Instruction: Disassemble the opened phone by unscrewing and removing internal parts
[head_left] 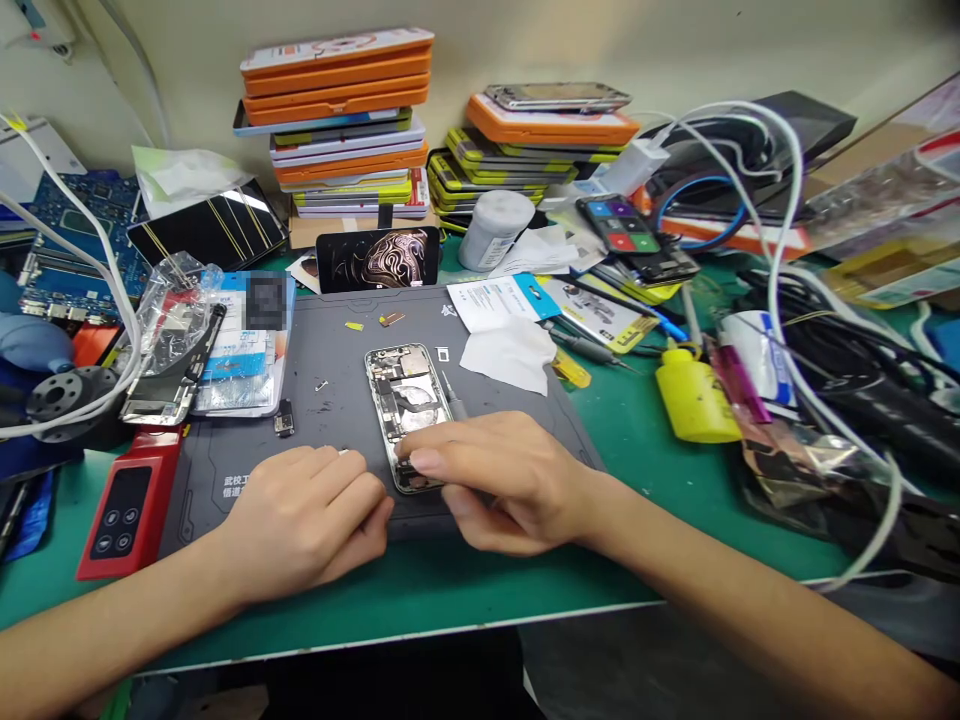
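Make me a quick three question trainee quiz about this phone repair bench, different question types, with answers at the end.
1. True or false: the opened phone lies on the grey work mat.
2. Which hand covers the phone's near end? A) left hand B) right hand
3. Fill in: the bottle to the right of the mat is ____ in colour.

Key
1. True; its inner parts face up.
2. B; the right hand rests over the near end, and the left hand lies curled on the mat beside it.
3. Yellow; it stands on the green table.
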